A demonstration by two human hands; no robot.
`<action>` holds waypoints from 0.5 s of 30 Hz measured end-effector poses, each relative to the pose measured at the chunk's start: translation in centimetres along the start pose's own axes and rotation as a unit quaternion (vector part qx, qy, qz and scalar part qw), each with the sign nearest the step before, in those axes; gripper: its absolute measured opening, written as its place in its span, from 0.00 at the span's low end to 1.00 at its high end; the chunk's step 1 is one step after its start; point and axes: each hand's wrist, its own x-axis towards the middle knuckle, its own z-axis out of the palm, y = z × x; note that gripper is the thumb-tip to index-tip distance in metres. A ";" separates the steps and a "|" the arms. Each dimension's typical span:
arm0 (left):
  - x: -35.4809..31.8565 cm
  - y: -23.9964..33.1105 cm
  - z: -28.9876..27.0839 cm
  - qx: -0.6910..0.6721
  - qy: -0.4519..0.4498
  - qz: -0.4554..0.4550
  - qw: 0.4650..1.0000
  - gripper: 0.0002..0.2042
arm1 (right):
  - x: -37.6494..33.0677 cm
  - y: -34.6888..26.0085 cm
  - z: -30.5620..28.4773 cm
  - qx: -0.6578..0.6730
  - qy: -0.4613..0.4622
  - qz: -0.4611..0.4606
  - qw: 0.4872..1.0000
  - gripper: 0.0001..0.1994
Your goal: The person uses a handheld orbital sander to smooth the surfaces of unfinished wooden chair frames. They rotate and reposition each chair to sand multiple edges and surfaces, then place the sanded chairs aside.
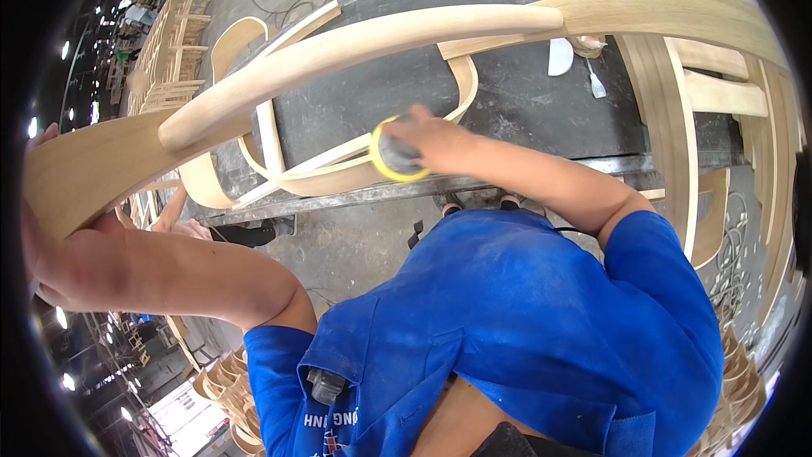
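A long curved wooden chair frame (364, 42), pale and smooth, stretches across the view above the workbench. Its left end (93, 165) broadens into a flat board, and there my left hand (63, 262) is closed around the lower edge; some of the fingers are hidden behind the wood. My right hand (431, 142) grips a round grey disc with a yellow rim (399, 156), slightly smeared by motion, near the bench's close edge. Beneath the frame, a bent wooden part with curved ends (338, 178) lies on the bench, beside the disc.
On the dark workbench top (541, 110) are a white half-round piece (560, 57) and a small white-bladed scraper (597, 83). Wooden frames (668, 118) stand at the right, with a coiled cable (734, 262) below. More stacked frames (173, 51) and another person's arm (172, 210) appear at the left.
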 end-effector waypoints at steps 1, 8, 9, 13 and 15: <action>0.4 -0.7 -0.6 -0.004 -0.015 0.003 1.000 0.16 | -0.5 1.3 -0.3 0.007 0.006 0.009 1.000 0.34; 1.7 -3.4 -2.9 -0.008 -0.063 0.010 0.998 0.16 | -2.8 10.5 -1.1 -0.015 0.096 0.158 0.983 0.37; 1.6 -3.5 -2.8 -0.025 -0.057 -0.005 0.998 0.16 | -3.0 11.8 -1.2 -0.017 0.113 0.167 0.979 0.37; 1.2 -3.1 -2.0 -0.036 -0.067 -0.032 0.997 0.13 | -4.3 16.3 -1.6 -0.016 0.170 0.137 0.976 0.40; 0.7 -3.3 -1.6 -0.085 -0.058 -0.024 0.994 0.11 | -5.9 17.7 -1.4 -0.036 0.197 0.183 0.963 0.43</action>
